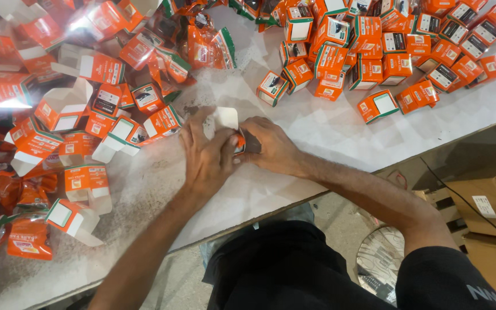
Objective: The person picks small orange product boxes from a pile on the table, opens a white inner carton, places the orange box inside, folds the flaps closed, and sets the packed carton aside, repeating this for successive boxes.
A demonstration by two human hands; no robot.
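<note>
A small orange carton, its white flap raised, is grasped between the left hand and right hand, both clenched on it over the white table. Open cartons are heaped left of the grip; closed boxes are piled beyond it to the right.

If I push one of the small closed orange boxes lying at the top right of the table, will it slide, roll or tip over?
A closed orange box would probably slide, not roll: its faces are flat and the white table looks smooth. It seems light thin card, judging by the bent flaps on the open boxes, so it may crush if squeezed. The box between the left hand and right hand likely flexes too.
</note>
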